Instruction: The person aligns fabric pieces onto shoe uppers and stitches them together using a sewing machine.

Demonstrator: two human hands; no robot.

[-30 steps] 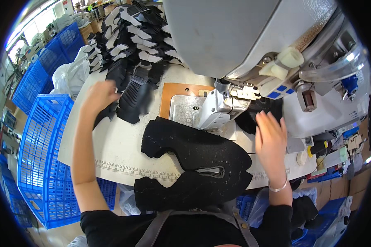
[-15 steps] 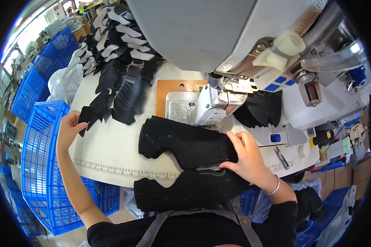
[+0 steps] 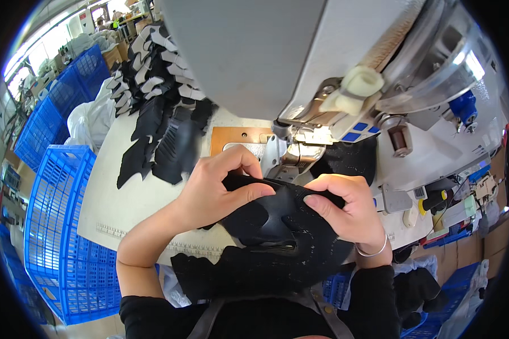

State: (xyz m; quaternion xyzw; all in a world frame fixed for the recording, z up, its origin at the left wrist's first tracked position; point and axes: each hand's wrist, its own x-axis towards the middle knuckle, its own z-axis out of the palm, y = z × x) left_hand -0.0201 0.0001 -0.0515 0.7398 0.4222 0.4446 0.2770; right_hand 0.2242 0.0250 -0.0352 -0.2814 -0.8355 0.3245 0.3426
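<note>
A large black fabric piece [image 3: 254, 271], shaped like a shoe upper, drapes over the front edge of the sewing table. My left hand [image 3: 223, 186] pinches the raised far edge between thumb and fingers. On the same edge my right hand [image 3: 345, 206] is closed, its thumb pressed on top. Between the hands lies a smoother dark piece [image 3: 280, 212] against the fabric; its far edge is hidden by my fingers. Just beyond my fingertips stands the sewing machine's metal foot area [image 3: 300, 153], with its orange-brown plate [image 3: 223, 138] partly covered.
Black and grey cut pieces [image 3: 152, 73] are piled at the far left, with dark ribbed pieces [image 3: 178, 147] nearer. A blue crate [image 3: 59, 226] stands left of the table. The grey machine head [image 3: 243, 51] overhangs the work. Another black piece [image 3: 350, 161] lies right of the foot.
My left hand has moved right, from a small black piece beside the pile to the large fabric. The fabric's far part is lifted and bunched, and a smooth dark piece now shows on it.
</note>
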